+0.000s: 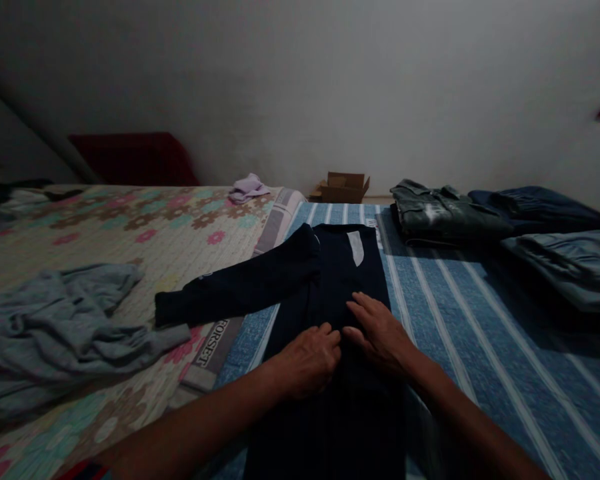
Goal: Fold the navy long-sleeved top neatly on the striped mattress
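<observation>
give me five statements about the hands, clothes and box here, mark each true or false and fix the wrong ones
1. The left hand and right hand both touch the navy long-sleeved garment. True.
2. Its outstretched sleeve points right. False: the sleeve extends left.
3. The gray garment lies on the floral bedding. True.
4. The cardboard box is closed. False: the cardboard box stands open.
5. The lilac cloth lies left of the cardboard box. True.
</observation>
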`<move>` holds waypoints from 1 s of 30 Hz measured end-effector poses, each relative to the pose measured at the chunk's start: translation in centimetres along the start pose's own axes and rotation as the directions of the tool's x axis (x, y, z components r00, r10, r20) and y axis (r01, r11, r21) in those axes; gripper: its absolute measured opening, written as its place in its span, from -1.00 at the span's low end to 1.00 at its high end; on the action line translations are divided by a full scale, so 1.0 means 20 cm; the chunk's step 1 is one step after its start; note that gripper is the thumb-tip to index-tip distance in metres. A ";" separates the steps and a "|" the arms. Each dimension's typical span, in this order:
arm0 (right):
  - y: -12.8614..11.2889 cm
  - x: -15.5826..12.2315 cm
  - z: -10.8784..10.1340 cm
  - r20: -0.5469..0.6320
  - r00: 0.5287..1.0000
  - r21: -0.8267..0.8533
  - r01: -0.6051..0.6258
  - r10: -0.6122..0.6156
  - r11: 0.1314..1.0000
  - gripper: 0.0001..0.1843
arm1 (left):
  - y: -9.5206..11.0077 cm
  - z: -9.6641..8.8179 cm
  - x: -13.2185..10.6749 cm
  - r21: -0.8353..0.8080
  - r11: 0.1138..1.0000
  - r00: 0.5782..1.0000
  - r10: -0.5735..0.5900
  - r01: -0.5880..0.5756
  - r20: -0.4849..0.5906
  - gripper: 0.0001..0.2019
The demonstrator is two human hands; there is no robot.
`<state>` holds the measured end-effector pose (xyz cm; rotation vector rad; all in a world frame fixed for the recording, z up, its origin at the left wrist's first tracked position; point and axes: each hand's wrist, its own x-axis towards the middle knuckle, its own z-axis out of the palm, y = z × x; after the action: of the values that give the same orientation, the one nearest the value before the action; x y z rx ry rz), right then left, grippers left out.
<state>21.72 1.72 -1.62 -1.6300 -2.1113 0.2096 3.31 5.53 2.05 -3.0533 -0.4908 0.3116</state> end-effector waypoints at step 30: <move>-0.06 0.06 0.09 0.220 0.975 0.069 -0.044 0.028 0.997 -0.29 | 0.04 0.01 -0.10 -0.164 0.985 0.997 -0.066 0.058 -0.043 -0.79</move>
<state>19.65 2.81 -2.47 -1.6688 -2.2061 0.4942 1.68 4.16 2.17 -3.1850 -0.6379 0.2038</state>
